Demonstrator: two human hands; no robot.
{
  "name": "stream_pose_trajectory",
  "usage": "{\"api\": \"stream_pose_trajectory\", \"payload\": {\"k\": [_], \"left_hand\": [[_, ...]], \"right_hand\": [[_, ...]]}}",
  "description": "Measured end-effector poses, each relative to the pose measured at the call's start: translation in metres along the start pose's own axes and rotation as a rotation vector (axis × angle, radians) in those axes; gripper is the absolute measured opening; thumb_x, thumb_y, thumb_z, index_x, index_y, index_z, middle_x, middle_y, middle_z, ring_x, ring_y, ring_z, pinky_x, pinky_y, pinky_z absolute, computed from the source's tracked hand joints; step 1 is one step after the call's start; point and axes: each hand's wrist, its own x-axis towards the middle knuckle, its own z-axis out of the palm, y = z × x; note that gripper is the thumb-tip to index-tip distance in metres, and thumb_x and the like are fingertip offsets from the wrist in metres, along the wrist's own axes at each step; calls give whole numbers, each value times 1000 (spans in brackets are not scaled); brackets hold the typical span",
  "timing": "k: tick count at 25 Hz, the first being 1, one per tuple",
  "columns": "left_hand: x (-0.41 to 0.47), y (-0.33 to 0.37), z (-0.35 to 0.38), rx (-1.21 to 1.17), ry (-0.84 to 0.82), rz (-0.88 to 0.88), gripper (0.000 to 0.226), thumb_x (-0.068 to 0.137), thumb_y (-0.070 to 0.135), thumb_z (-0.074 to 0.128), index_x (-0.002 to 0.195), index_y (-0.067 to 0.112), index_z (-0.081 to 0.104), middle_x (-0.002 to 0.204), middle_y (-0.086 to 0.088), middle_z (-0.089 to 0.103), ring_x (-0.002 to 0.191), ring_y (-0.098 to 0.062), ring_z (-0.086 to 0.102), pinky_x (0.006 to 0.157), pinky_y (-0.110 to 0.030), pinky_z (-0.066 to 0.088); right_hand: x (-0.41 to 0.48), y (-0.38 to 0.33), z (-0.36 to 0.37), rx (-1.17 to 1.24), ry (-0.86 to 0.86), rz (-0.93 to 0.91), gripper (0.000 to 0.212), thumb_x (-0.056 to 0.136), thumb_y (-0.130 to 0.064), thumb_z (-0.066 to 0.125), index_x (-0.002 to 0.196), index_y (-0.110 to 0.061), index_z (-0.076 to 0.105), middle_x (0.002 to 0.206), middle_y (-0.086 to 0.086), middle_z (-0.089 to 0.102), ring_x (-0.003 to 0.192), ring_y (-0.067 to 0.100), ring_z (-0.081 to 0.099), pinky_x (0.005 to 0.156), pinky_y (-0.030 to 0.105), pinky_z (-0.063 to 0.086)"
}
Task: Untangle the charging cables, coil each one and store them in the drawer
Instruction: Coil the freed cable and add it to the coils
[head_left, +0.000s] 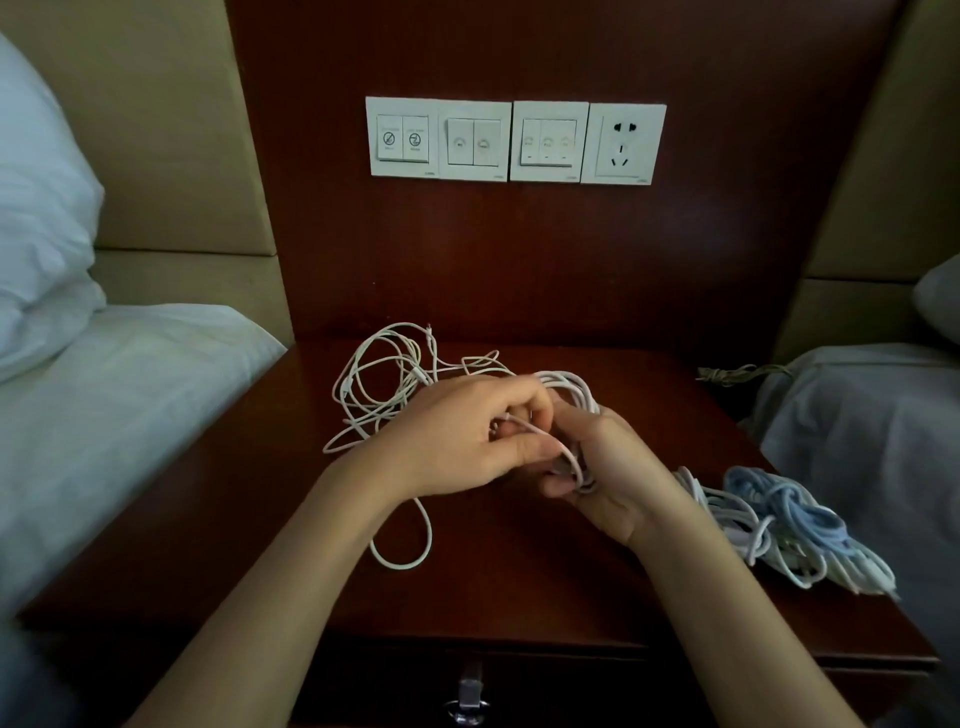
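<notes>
A loose tangle of white charging cables lies at the back of the dark wooden nightstand. My right hand grips a partly wound white coil that sticks out above my fingers. My left hand pinches a white strand running into that coil. A slack loop of the same cable hangs down onto the tabletop below my left wrist. Coiled white cables and a light blue coiled cable lie at the right edge. The drawer front with its metal handle is shut at the bottom.
A row of white wall switches and a socket sits on the wooden panel behind. Beds with white linen flank the nightstand on both sides. A beige cord lies at the right rear corner.
</notes>
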Motion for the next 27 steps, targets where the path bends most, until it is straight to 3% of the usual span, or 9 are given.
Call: {"api": "stream_pose_trajectory", "payload": {"k": [2, 4, 8, 11, 14, 17, 19, 23, 27], "left_hand": [[-2, -4, -6, -235, -80, -11, 4, 88, 27, 59, 84, 28, 58, 76, 9, 62, 73, -5, 59, 73, -25, 49], [-4, -4, -8, -321, -24, -25, 9, 86, 13, 66, 83, 21, 63, 73, 8, 66, 71, -4, 64, 70, -17, 49], [-3, -4, -7, -602, 310, -177, 16, 66, 24, 77, 74, 18, 65, 62, 7, 67, 56, -2, 60, 52, -15, 44], [-2, -4, 0, -757, 290, -190, 15, 79, 26, 65, 82, 13, 58, 64, 12, 60, 60, -4, 55, 56, -17, 44], [0, 6, 17, -654, 214, -284, 16, 98, 26, 43, 90, 12, 46, 71, 3, 52, 54, -6, 48, 51, -19, 39], [-1, 12, 30, -377, 393, -214, 19, 99, 21, 36, 81, 24, 36, 62, 8, 41, 50, -2, 42, 49, -18, 33], [-1, 13, 31, -333, 479, -137, 21, 98, 17, 37, 80, 27, 33, 61, 10, 40, 51, -1, 45, 49, -17, 35], [1, 8, 30, -400, 512, -109, 22, 99, 11, 37, 81, 23, 34, 61, 10, 39, 50, -1, 44, 49, -19, 36], [0, 4, 35, -411, 490, -103, 19, 98, 12, 37, 83, 22, 35, 61, 11, 39, 49, 0, 44, 47, -17, 35]], "right_hand": [[-2, -1, 2, -18, -25, 0, 23, 99, -19, 42, 84, -9, 55, 60, 3, 51, 46, 8, 39, 34, 14, 25], [-3, 1, 4, -30, -37, 3, 25, 100, -21, 41, 84, -9, 56, 58, 2, 53, 45, 8, 37, 34, 13, 22], [-2, 4, 5, -1, -53, -2, 27, 100, -24, 40, 89, -8, 59, 64, 5, 60, 41, 7, 40, 32, 14, 24], [-1, 5, 6, -17, -72, 18, 26, 99, -26, 42, 85, -10, 58, 64, 5, 61, 41, 7, 40, 33, 13, 23], [-3, 6, 9, -99, -98, 43, 24, 97, -25, 45, 80, -12, 57, 58, 1, 57, 42, 7, 38, 36, 14, 21], [-3, 8, 8, -73, -135, 94, 19, 94, -22, 50, 80, -12, 58, 55, -1, 52, 42, 6, 38, 35, 14, 22], [-2, 7, 3, 33, -230, 113, 17, 88, -26, 57, 86, -10, 60, 63, 2, 53, 46, 6, 40, 35, 11, 25], [-2, 5, -3, 121, -447, 83, 56, 57, -61, 77, 91, -16, 71, 79, 3, 59, 56, 7, 47, 42, 11, 35], [-4, 3, 1, 9, -317, 131, 64, 68, -74, 43, 92, -17, 64, 72, 2, 57, 53, 7, 46, 41, 12, 33]]}}
